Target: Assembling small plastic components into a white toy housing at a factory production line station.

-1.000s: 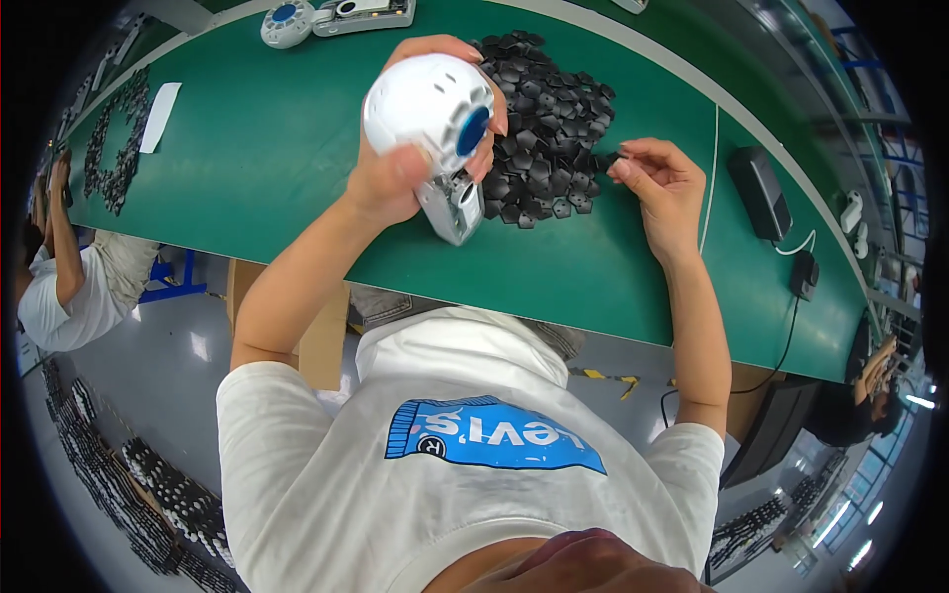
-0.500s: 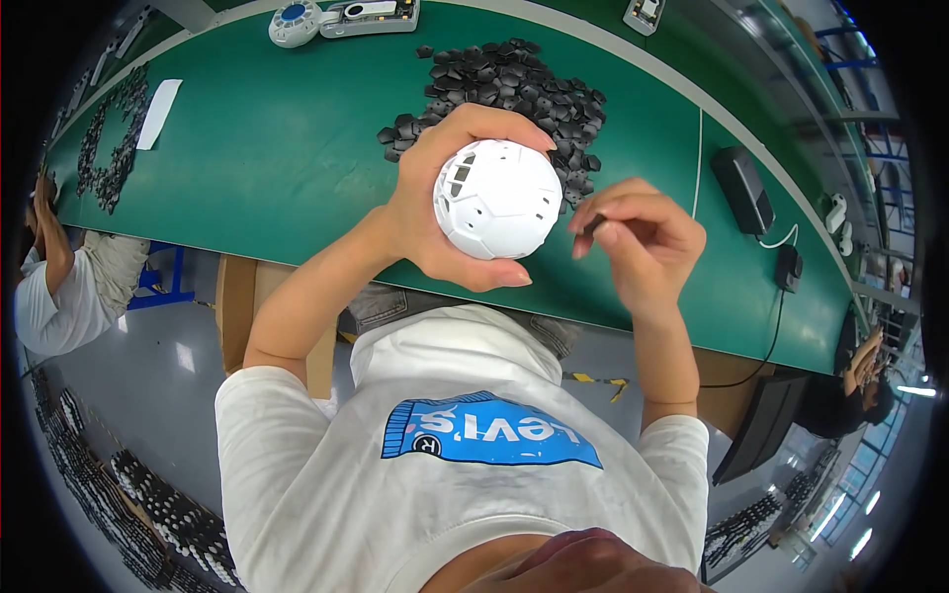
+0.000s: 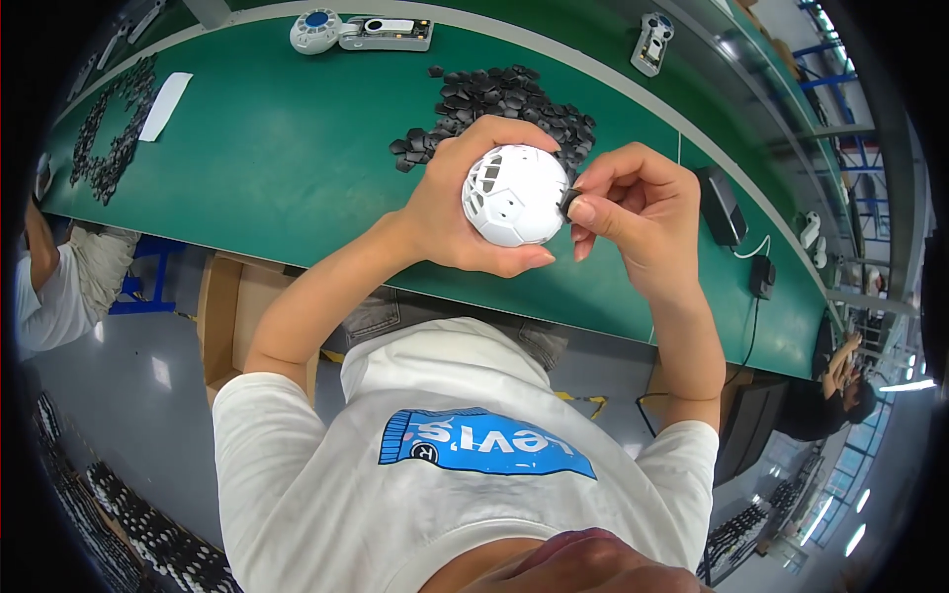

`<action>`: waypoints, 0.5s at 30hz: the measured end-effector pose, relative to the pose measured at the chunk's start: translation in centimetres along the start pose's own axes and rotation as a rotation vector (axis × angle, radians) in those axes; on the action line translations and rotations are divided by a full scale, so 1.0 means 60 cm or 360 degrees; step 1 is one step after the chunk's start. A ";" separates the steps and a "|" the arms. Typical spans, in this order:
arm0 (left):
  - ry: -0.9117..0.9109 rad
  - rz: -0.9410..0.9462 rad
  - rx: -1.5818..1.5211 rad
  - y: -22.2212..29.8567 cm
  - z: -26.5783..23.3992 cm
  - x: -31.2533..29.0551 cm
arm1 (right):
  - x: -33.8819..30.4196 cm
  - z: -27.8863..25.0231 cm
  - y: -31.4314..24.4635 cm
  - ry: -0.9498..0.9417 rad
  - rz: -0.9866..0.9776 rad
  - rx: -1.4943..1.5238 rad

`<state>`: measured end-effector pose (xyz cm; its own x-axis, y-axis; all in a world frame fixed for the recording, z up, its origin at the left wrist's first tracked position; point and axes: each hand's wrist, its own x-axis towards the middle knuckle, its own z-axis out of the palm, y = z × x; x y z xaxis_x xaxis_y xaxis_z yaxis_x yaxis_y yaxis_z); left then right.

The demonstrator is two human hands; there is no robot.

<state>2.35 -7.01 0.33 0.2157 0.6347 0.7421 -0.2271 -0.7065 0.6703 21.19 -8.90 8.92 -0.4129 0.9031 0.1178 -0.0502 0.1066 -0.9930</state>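
Observation:
A white plastic ball shell (image 3: 518, 203), marked with panel seams, small slots and a cluster of openings on its left, sits in my left hand (image 3: 450, 198). The fingers and thumb of that hand wrap round it from the left. My right hand (image 3: 633, 208) pinches a small black pentagon piece (image 3: 568, 202) between thumb and forefinger. That piece is at the right side of the ball and appears to touch it. Just beyond the ball lies a heap of black pentagon pieces (image 3: 504, 99), partly hidden by my left hand.
Green table (image 3: 297, 158); at its back a white device with a blue round button (image 3: 316, 32). Another white device (image 3: 651, 44) stands farther right. A black power adapter (image 3: 722, 206) with a cable is at right. More black pieces (image 3: 109, 133) lie far left, near another person (image 3: 64, 277).
My right hand has moved up to the ball, bringing the black pentagon piece from beside it to its right side. The ball has turned slightly, showing more openings on its left.

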 end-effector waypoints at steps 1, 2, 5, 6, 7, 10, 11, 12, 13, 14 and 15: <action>-0.0003 -0.0013 0.0001 0.001 -0.001 0.000 | 0.002 -0.001 0.002 0.0002 0.0033 0.0034; 0.0013 -0.0005 0.0006 0.002 -0.001 0.002 | 0.004 -0.002 0.002 0.0003 0.0066 0.0066; -0.0122 -0.0002 0.0162 0.007 -0.005 0.008 | 0.010 -0.011 -0.003 -0.0039 0.0106 0.0049; -0.0111 0.0000 0.0166 0.008 -0.004 0.008 | 0.011 -0.014 -0.006 -0.0068 0.0110 0.0007; -0.0092 0.0011 0.0160 0.009 -0.001 0.009 | 0.012 -0.015 -0.007 -0.0091 0.0113 -0.0033; -0.0057 0.0035 0.0147 0.010 0.004 0.013 | 0.019 -0.016 -0.004 -0.0143 0.0133 -0.0019; -0.0045 0.0061 0.0147 0.010 0.005 0.014 | 0.021 -0.017 -0.003 -0.0165 0.0141 -0.0010; -0.0034 0.0086 0.0148 0.009 0.006 0.014 | 0.025 -0.019 -0.003 -0.0164 0.0140 -0.0009; -0.0024 0.0112 0.0148 0.008 0.007 0.015 | 0.030 -0.021 -0.002 -0.0220 0.0262 0.0069; -0.0028 0.0112 0.0149 0.007 0.008 0.014 | 0.035 -0.024 -0.002 -0.0276 0.0383 0.0148; -0.0002 0.0106 0.0126 0.005 0.010 0.011 | 0.037 -0.025 -0.001 -0.0331 0.0504 0.0227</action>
<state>2.98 -6.95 1.02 0.2037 0.5852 0.7849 -0.1649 -0.7697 0.6167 21.64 -6.27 9.27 -0.6027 0.7770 -0.1814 -0.0105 -0.2351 -0.9719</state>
